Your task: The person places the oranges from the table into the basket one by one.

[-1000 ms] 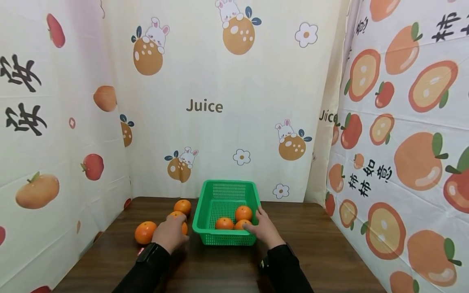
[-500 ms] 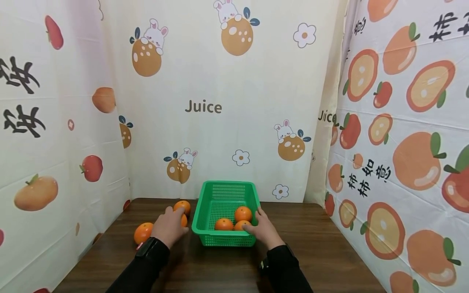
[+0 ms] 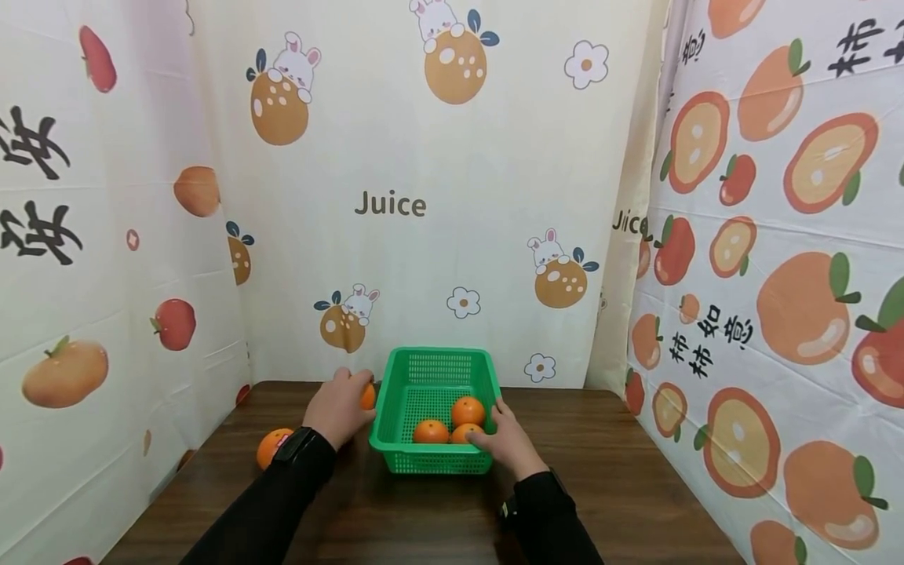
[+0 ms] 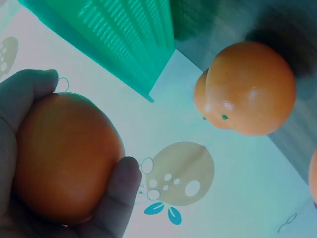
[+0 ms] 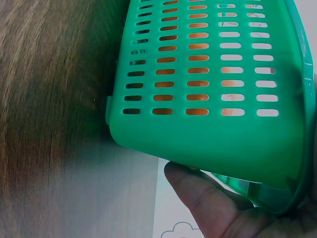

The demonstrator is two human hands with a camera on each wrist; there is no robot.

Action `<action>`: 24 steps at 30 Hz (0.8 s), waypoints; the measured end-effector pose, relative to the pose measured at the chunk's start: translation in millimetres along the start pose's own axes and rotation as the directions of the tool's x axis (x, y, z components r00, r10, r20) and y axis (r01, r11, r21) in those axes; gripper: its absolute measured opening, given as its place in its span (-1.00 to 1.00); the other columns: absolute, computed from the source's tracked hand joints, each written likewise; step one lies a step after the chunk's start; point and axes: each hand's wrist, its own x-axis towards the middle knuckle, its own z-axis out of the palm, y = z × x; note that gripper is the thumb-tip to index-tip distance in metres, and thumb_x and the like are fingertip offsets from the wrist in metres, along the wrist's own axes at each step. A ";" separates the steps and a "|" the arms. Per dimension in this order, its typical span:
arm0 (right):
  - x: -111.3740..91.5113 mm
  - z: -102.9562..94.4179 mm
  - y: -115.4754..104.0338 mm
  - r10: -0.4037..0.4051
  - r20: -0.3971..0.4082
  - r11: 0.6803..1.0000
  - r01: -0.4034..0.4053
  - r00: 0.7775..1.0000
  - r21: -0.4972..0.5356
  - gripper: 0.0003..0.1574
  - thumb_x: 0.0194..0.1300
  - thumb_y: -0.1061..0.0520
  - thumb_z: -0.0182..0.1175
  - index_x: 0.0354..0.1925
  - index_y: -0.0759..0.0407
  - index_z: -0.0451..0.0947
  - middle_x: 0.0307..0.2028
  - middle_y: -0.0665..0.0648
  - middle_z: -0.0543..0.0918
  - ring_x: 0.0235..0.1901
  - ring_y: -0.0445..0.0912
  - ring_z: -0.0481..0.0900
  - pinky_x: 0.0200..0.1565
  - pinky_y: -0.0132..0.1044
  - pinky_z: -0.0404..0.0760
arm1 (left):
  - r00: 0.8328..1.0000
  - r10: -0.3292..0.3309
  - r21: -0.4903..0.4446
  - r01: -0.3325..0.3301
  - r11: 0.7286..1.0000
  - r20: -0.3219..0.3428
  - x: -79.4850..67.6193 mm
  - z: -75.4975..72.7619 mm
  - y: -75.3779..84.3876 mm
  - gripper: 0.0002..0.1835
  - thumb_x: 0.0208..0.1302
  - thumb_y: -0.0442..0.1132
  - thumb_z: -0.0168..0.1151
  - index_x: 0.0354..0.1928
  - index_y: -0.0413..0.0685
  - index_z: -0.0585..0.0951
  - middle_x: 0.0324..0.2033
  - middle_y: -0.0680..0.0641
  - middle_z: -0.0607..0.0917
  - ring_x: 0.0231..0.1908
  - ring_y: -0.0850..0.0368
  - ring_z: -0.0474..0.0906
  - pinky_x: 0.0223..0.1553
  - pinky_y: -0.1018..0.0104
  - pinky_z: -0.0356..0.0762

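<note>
Orange (image 4: 69, 157) in the grasp of the left hand (image 3: 337, 410), thumb and fingers curled round it, just left of the green basket (image 3: 439, 463). Two oranges (image 4: 251, 88) lie close together near the basket in the left-wrist view, and another orange (image 3: 271, 446) rests beside the left wrist. Inside the basket sit three oranges (image 3: 468, 411), toward its near end. The right hand (image 3: 514, 446) grips the basket's right side — fingers bent at the rim. Everything stands on a dark wooden table (image 3: 424, 526) — fruit-printed cloths (image 3: 438, 243) hang around it.
</note>
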 end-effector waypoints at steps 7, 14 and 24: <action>1.1 0.1 -0.2 -0.003 0.003 1.000 0.003 1.000 0.008 0.14 0.47 -0.18 0.36 0.61 0.46 0.10 0.72 0.30 -0.08 0.64 0.38 0.05 0.50 0.33 0.28 | 1.000 0.024 -0.007 -0.024 1.000 0.012 11.1 -2.7 4.1 -0.43 0.22 -0.06 0.58 0.26 0.10 0.65 -0.14 -0.15 0.57 -0.36 -0.04 0.49 -0.34 0.17 0.55; 1.9 1.1 0.9 0.017 -0.009 1.000 -0.017 1.000 0.008 0.15 0.45 -0.18 0.38 0.62 0.42 0.11 0.73 0.26 -0.06 0.64 0.37 0.05 0.51 0.34 0.27 | 0.998 0.069 0.010 -0.069 0.998 0.014 22.0 -0.7 8.3 -0.40 0.21 -0.04 0.59 0.28 0.10 0.63 -0.11 -0.15 0.59 -0.39 -0.01 0.50 -0.36 0.21 0.58; 1.6 0.1 0.2 0.006 -0.002 1.000 -0.006 1.000 0.007 0.14 0.46 -0.17 0.37 0.62 0.45 0.11 0.72 0.29 -0.07 0.64 0.37 0.05 0.51 0.33 0.27 | 0.995 0.081 0.027 -0.083 0.996 0.054 33.3 7.5 13.5 -0.37 0.17 -0.01 0.63 0.28 0.11 0.63 -0.14 -0.14 0.58 -0.41 0.01 0.52 -0.34 0.22 0.57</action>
